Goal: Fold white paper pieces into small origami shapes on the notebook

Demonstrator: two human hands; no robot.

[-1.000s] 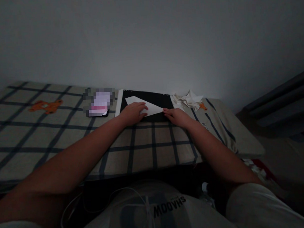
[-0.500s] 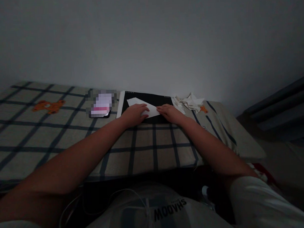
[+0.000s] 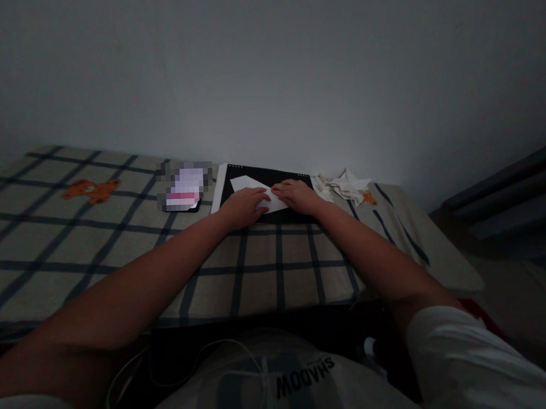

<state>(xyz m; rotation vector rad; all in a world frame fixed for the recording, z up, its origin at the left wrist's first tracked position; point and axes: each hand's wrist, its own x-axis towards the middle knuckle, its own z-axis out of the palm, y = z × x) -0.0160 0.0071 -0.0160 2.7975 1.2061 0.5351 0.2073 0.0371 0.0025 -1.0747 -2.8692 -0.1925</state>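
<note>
Paper [image 3: 249, 182] under left hand [image 3: 243, 207] and right hand [image 3: 299, 196], bottle [image 3: 370, 346] below, contents indistinct.

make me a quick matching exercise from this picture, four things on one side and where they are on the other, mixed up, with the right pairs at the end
Things
1. phone
2. white paper
3. crumpled white heap
4. larger orange patch

Places
A. right of the black pad
B. farthest left on the checked cloth
C. between the orange patch and the pad, screen lit
D. on the pad, partly covered by the left hand and right hand

Pairs: 1-C, 2-D, 3-A, 4-B
</note>
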